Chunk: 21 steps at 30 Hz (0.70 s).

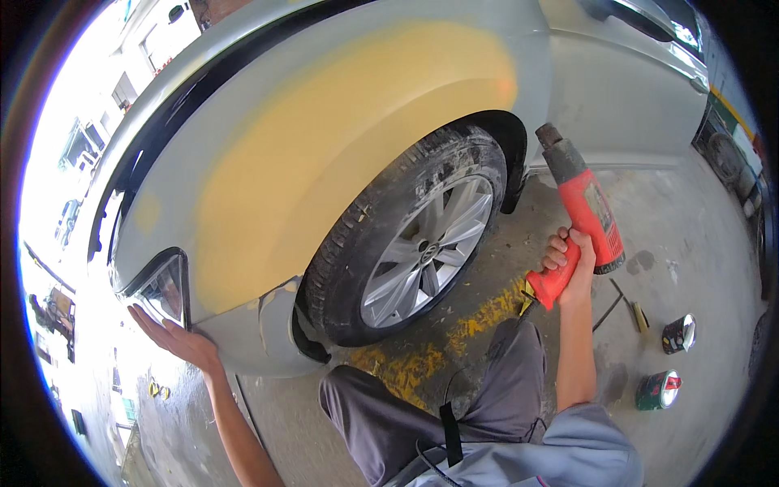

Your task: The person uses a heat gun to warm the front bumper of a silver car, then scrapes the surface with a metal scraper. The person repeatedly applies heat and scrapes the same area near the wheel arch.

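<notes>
While right hand [582, 266] clasps red-and-grey plastic heat gun [586, 199], open left hand [187, 342] grasps nothing; likely drying matte-yellow fender patch [324, 138]; next wants even sweep.

I see a red heat gun [596, 215] with a dark nozzle [560, 154], a silver-grey fender [341, 138] with a yellow patch [296, 174], black tyre [345, 272], silver wheel [428, 252], and grey floor [673, 223] streaked yellow.

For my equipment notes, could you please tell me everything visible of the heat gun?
The heat gun has a red, plastic-looking body and handle, a grey front collar, a dark, metal-looking nozzle and a black rear end; a label marks its side. The right hand grips the handle, right of the wheel, nozzle tilted toward the picture's upper left.
</notes>
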### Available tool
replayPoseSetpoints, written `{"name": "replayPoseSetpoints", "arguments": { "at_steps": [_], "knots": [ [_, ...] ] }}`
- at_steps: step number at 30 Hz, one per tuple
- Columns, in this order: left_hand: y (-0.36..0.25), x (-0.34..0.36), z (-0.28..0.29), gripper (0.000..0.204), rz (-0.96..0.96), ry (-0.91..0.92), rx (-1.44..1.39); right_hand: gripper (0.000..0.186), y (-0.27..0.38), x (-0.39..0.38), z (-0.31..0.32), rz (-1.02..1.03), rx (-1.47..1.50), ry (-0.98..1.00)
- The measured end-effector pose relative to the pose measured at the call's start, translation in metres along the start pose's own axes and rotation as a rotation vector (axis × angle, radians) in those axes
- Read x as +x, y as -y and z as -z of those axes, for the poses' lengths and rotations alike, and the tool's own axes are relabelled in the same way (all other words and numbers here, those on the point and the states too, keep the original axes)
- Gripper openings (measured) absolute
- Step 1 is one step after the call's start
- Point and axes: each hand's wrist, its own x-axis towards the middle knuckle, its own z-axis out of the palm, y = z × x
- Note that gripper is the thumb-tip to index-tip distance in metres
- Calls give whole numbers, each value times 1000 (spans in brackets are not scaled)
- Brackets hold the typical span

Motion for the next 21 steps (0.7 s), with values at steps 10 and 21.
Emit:
{"name": "replayPoseSetpoints", "arguments": {
  "at_steps": [10, 21],
  "knots": [
    [-1, -7, -1, 62, 1, 3, -3, 16, 16, 12, -6, 58, 32, -16],
    [3, 1, 0, 63, -22, -2, 8, 18, 11, -6, -40, -15, -124, 78]
  ]
}}
